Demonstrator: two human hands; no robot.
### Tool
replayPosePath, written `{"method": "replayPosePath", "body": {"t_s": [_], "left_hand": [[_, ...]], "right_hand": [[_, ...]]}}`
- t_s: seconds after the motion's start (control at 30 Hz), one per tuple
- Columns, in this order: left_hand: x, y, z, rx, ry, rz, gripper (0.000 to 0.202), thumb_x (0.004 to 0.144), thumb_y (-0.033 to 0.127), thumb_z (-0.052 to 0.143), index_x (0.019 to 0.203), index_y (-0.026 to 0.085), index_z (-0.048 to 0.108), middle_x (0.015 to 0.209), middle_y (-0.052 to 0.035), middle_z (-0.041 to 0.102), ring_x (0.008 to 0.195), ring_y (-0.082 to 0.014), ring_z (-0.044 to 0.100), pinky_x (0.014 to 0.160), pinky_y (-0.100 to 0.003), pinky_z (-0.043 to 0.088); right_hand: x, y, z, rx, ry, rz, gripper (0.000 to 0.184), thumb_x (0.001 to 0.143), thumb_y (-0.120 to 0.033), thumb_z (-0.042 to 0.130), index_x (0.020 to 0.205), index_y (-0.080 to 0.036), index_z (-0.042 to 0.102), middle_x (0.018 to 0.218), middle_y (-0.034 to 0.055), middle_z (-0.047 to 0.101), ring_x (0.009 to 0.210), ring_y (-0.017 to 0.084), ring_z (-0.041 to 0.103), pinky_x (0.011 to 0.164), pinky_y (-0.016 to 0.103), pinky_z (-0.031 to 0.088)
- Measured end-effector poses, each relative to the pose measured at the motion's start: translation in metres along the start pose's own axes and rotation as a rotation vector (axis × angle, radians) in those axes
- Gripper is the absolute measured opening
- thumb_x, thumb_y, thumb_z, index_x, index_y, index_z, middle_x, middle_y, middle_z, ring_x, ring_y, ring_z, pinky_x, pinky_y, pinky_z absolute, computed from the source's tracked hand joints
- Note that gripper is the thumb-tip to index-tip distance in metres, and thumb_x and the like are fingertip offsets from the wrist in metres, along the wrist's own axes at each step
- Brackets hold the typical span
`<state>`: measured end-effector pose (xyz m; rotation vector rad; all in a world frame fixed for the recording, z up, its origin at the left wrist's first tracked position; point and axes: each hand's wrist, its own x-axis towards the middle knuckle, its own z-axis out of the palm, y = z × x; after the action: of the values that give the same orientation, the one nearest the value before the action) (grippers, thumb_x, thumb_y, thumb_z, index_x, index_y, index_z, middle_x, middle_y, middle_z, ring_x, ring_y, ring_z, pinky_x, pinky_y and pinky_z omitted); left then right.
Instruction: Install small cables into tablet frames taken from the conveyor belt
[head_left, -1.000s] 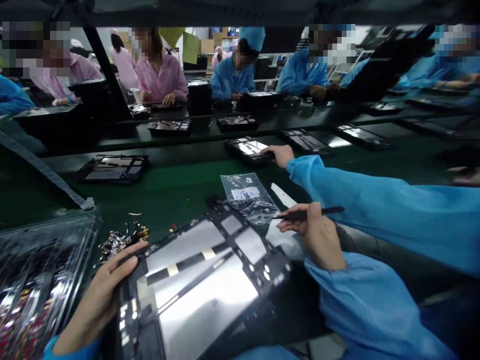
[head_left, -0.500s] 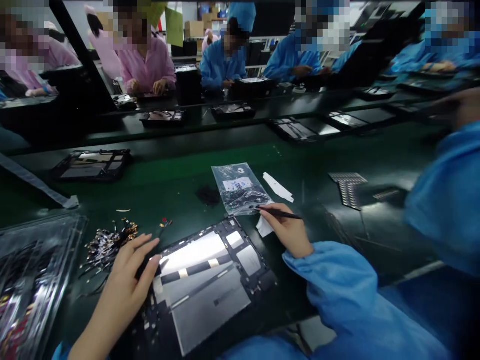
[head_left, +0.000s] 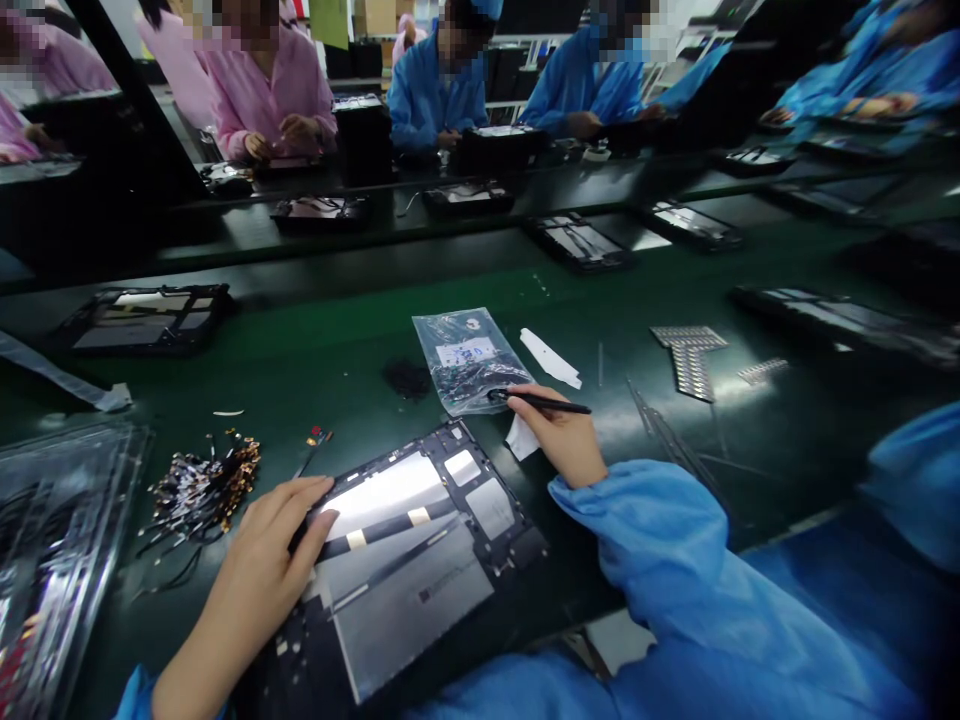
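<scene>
An opened tablet (head_left: 405, 625) lies tilted on the green bench in front of me, its silver plates and black frame exposed. My left hand (head_left: 274, 550) grips its left edge, the thumb over the top; some fingertips are hidden. Black tweezers (head_left: 559, 403) are pinched in my right hand (head_left: 566, 435). Their tips reach the mouth of a clear plastic bag (head_left: 469, 365), which holds small dark parts and bears a handwritten label. Under my right hand lies a piece of white paper (head_left: 521, 438). Left of the tablet is a pile of small cables with connectors (head_left: 202, 485).
A clear plastic tray (head_left: 112, 560) with parts stands at left. White strip (head_left: 551, 358), metal pieces (head_left: 690, 360) and thin rods (head_left: 667, 435) lie right. Other tablets (head_left: 150, 320) sit along the bench. A blue sleeve (head_left: 915, 480) is close at right; several people work opposite.
My left fingers have drawn together and moved onto the tablet's edge. The tweezer tips have gone further into the bag's mouth. The neighbour's arm has pulled back, and a tablet now shows at right.
</scene>
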<state>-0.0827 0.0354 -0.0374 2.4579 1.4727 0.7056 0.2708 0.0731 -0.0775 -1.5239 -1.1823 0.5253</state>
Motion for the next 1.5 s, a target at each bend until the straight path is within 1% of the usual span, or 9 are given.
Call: {"method": "replayPosePath", "body": {"t_s": [0.2, 0.57, 0.87, 1.03, 1.23, 1.3, 1.37, 1.43, 1.5], "left_hand": [[0.001, 0.001, -0.001, 0.013, -0.009, 0.012, 0.032, 0.09, 0.044, 0.046, 0.109, 0.024, 0.061, 0.105, -0.0044, 0.067, 0.097, -0.0211, 0.063, 0.084, -0.033, 0.05], [-0.001, 0.003, 0.001, 0.022, 0.043, 0.073, 0.027, 0.091, 0.037, 0.048, 0.11, 0.022, 0.059, 0.107, -0.0047, 0.066, 0.097, -0.0195, 0.062, 0.084, -0.032, 0.048], [-0.003, 0.002, 0.0, -0.044, 0.035, 0.045, 0.027, 0.09, 0.035, 0.051, 0.112, 0.024, 0.061, 0.112, -0.0047, 0.065, 0.103, -0.0202, 0.061, 0.09, -0.034, 0.048], [-0.004, 0.002, 0.001, -0.07, 0.035, 0.03, 0.027, 0.089, 0.035, 0.051, 0.11, 0.024, 0.063, 0.111, -0.0049, 0.065, 0.102, -0.0203, 0.061, 0.089, -0.034, 0.049], [-0.004, 0.001, 0.002, -0.064, 0.015, 0.041, 0.028, 0.09, 0.034, 0.049, 0.111, 0.022, 0.063, 0.112, -0.0064, 0.064, 0.103, -0.0215, 0.061, 0.091, -0.036, 0.049], [0.002, 0.008, -0.004, -0.045, -0.01, 0.038, 0.03, 0.091, 0.036, 0.047, 0.111, 0.02, 0.063, 0.115, -0.008, 0.063, 0.106, -0.0232, 0.06, 0.092, -0.039, 0.049], [0.015, 0.022, -0.012, -0.01, -0.047, 0.048, 0.034, 0.092, 0.038, 0.044, 0.114, 0.019, 0.061, 0.121, -0.0099, 0.059, 0.111, -0.0255, 0.057, 0.094, -0.041, 0.048], [0.036, 0.042, -0.019, 0.029, -0.101, 0.085, 0.038, 0.093, 0.038, 0.041, 0.119, 0.017, 0.057, 0.125, -0.011, 0.057, 0.116, -0.0266, 0.054, 0.097, -0.043, 0.046], [0.064, 0.065, -0.019, 0.047, -0.177, 0.141, 0.039, 0.093, 0.037, 0.041, 0.124, 0.018, 0.053, 0.125, -0.0107, 0.057, 0.115, -0.0255, 0.054, 0.097, -0.042, 0.046]], "right_hand": [[-0.001, -0.003, 0.001, -0.011, -0.017, 0.015, 0.025, 0.073, -0.042, 0.068, 0.087, -0.023, 0.072, 0.093, 0.0038, 0.073, 0.091, 0.023, 0.067, 0.085, 0.039, 0.052], [0.002, -0.003, 0.004, -0.009, -0.015, 0.029, 0.023, 0.072, -0.041, 0.069, 0.085, -0.023, 0.073, 0.094, 0.0036, 0.073, 0.095, 0.024, 0.066, 0.091, 0.04, 0.049], [-0.002, -0.006, -0.001, 0.035, -0.033, -0.004, 0.025, 0.073, -0.045, 0.068, 0.082, -0.021, 0.071, 0.088, 0.0053, 0.073, 0.086, 0.023, 0.068, 0.082, 0.04, 0.053], [-0.005, -0.013, 0.001, -0.016, -0.047, -0.038, 0.024, 0.073, -0.043, 0.068, 0.086, -0.024, 0.072, 0.093, 0.004, 0.073, 0.09, 0.023, 0.067, 0.086, 0.041, 0.052], [-0.004, -0.016, 0.005, -0.037, -0.076, -0.018, 0.029, 0.073, -0.041, 0.069, 0.094, -0.023, 0.073, 0.097, 0.0028, 0.073, 0.095, 0.022, 0.067, 0.092, 0.04, 0.051], [-0.002, -0.015, 0.005, -0.041, -0.081, -0.015, 0.029, 0.074, -0.042, 0.068, 0.095, -0.023, 0.073, 0.097, 0.003, 0.073, 0.096, 0.023, 0.067, 0.091, 0.039, 0.052], [-0.001, -0.013, 0.005, -0.046, -0.09, -0.021, 0.027, 0.074, -0.042, 0.068, 0.093, -0.023, 0.073, 0.097, 0.003, 0.073, 0.096, 0.023, 0.067, 0.09, 0.04, 0.052], [-0.001, -0.012, 0.004, -0.048, -0.094, -0.031, 0.027, 0.075, -0.043, 0.067, 0.092, -0.023, 0.073, 0.096, 0.0031, 0.073, 0.096, 0.023, 0.067, 0.09, 0.041, 0.052], [-0.001, -0.011, 0.004, -0.047, -0.093, -0.042, 0.027, 0.076, -0.043, 0.066, 0.092, -0.023, 0.073, 0.096, 0.0036, 0.073, 0.095, 0.023, 0.067, 0.09, 0.041, 0.052]]}}
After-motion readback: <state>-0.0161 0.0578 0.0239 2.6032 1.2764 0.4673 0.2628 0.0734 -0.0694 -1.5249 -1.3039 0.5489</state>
